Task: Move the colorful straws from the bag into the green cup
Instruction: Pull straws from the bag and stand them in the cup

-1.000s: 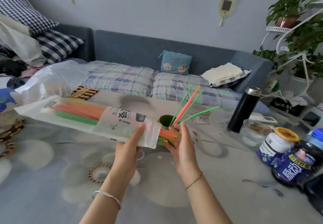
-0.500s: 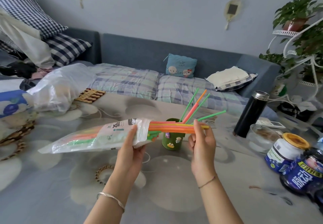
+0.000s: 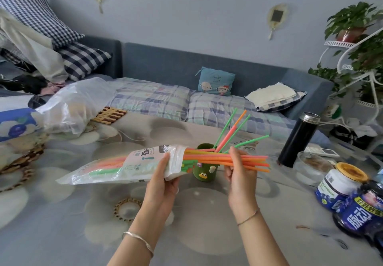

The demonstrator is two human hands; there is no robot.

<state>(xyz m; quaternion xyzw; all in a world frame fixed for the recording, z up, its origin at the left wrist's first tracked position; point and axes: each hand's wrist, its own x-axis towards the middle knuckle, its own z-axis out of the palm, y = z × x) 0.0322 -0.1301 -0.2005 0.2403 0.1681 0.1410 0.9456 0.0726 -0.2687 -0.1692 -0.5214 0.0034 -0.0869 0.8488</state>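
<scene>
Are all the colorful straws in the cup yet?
Not yet. A few green and orange straws already stand in the small green cup. The right hand has a grip on an orange and pink bunch half pulled from the clear plastic bag, which the left hand holds. More pink and green straws remain inside the bag.
</scene>
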